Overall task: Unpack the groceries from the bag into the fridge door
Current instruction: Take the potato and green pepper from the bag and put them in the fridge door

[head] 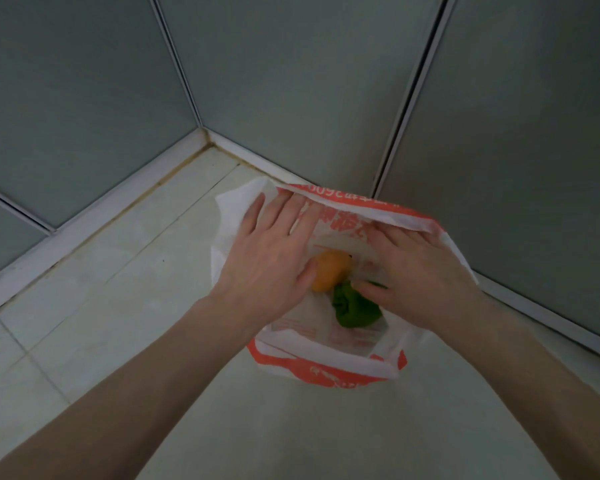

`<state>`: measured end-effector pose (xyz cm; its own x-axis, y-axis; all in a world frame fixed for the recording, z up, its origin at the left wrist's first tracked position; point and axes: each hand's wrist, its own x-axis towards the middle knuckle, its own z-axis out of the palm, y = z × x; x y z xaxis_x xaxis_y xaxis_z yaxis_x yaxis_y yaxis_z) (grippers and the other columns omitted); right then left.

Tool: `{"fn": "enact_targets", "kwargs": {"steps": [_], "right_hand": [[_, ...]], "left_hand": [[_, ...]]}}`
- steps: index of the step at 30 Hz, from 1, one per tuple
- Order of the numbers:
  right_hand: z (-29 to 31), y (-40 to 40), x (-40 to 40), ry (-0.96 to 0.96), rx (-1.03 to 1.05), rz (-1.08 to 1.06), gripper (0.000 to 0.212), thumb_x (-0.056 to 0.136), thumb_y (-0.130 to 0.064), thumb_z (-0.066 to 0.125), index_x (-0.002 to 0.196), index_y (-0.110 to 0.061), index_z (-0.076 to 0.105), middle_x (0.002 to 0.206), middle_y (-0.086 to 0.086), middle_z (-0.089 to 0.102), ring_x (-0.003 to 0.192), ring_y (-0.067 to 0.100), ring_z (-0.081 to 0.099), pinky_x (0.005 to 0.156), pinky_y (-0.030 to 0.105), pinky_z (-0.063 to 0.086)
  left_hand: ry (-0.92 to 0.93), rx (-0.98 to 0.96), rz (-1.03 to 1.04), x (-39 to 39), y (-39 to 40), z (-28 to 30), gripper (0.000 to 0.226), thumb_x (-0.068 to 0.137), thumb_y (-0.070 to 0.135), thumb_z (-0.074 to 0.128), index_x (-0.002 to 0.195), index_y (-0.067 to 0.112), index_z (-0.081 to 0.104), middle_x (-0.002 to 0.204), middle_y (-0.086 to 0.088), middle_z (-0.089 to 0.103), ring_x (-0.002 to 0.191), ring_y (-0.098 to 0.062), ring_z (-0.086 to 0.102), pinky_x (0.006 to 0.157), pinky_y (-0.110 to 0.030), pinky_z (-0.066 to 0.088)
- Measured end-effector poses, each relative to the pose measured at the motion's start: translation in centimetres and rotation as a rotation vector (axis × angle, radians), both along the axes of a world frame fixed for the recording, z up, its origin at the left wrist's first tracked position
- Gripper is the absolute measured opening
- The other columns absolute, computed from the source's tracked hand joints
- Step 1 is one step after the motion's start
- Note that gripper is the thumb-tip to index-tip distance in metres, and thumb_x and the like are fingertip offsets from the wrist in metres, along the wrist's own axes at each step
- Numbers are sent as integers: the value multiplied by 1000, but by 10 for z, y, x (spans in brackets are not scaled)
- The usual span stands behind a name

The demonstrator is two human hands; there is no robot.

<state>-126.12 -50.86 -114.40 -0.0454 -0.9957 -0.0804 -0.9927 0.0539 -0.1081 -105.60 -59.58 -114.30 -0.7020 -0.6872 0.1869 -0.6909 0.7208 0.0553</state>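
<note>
A white plastic bag with orange print (pixel 326 370) stands with its mouth wide on a pale surface. Inside lie a round orange item (pixel 330 271) and a crumpled green item (pixel 354 309), touching each other. My left hand (pixel 271 258) lies flat against the bag's left inner wall with fingers spread, and its thumb rests on the orange item. My right hand (pixel 416 271) reaches into the right side. Its fingertips are hidden under the folded far rim, and its thumb touches the green item. Neither hand holds an item.
The bag sits in a corner of grey-green panels (pixel 284 81) with white trim (pixel 84 230) along the base. Pale tiles (pixel 101 306) stretch to the left and toward me. No fridge door is in view.
</note>
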Motion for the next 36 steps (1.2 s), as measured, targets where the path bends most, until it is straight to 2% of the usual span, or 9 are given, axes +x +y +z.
{"fn": "enact_targets", "kwargs": {"steps": [2, 5, 9, 12, 15, 22, 29, 32, 36], "right_hand": [[3, -1, -1, -105, -58, -29, 71, 96, -55, 57, 157, -27, 36, 159, -7, 46, 141, 19, 49, 117, 36, 41], [12, 1, 7, -162, -115, 37, 58, 95, -39, 67, 150, -25, 51, 152, -6, 54, 135, 19, 54, 110, 29, 40], [11, 5, 19, -26, 4, 156, 45, 92, -39, 69, 135, -30, 61, 134, -8, 65, 121, 18, 61, 102, 31, 46], [1, 3, 23, 85, 107, 144, 41, 94, -46, 66, 131, -31, 59, 128, -9, 64, 118, 17, 59, 105, 31, 43], [-8, -2, 24, 161, 129, 114, 36, 94, -44, 66, 126, -29, 63, 123, -6, 67, 115, 18, 62, 105, 31, 44], [-20, -10, 25, 151, 271, 41, 35, 89, -46, 70, 119, -27, 66, 112, -4, 70, 103, 19, 65, 105, 36, 48], [-25, -9, 27, 60, 338, 13, 35, 91, -50, 67, 115, -25, 67, 107, -1, 67, 95, 20, 65, 90, 33, 53], [-25, -7, 25, 21, 355, -13, 38, 93, -52, 65, 118, -23, 63, 111, 0, 65, 92, 17, 60, 82, 28, 49], [-17, -1, 24, -4, 283, -56, 48, 96, -56, 61, 129, -22, 53, 122, 1, 62, 103, 20, 63, 76, 28, 41]], "left_hand": [[-13, 35, -30, -5, -5, 0, 72, 94, 42, 58, 158, 17, 34, 164, -10, 38, 154, -31, 32, 128, -54, 19], [30, 106, -62, -9, -6, 5, 67, 96, 39, 58, 156, 17, 38, 159, -7, 44, 148, -27, 40, 125, -48, 30], [-77, 189, -93, -16, -2, 5, 49, 99, 38, 55, 145, 21, 49, 142, -1, 55, 127, -22, 53, 106, -35, 43], [-231, 244, -73, -24, -1, -8, 49, 99, 36, 59, 145, 22, 47, 137, -1, 55, 118, -23, 57, 93, -34, 47], [-331, 289, -12, -37, -2, -25, 52, 97, 33, 64, 144, 19, 44, 136, -6, 54, 117, -28, 58, 90, -37, 50], [-299, 397, 122, -65, -8, -57, 53, 94, 28, 68, 139, 17, 41, 130, -12, 57, 117, -36, 61, 95, -51, 55], [-308, 410, 165, -65, -2, -52, 61, 94, 25, 69, 145, 12, 39, 134, -14, 53, 122, -35, 58, 98, -44, 53], [-323, 420, 197, -54, 4, -37, 63, 94, 25, 70, 146, 9, 38, 138, -16, 47, 124, -35, 53, 99, -41, 49], [-210, 406, 225, -36, 19, -23, 60, 93, 26, 70, 142, 13, 37, 132, -12, 45, 112, -29, 59, 87, -35, 51]]}}
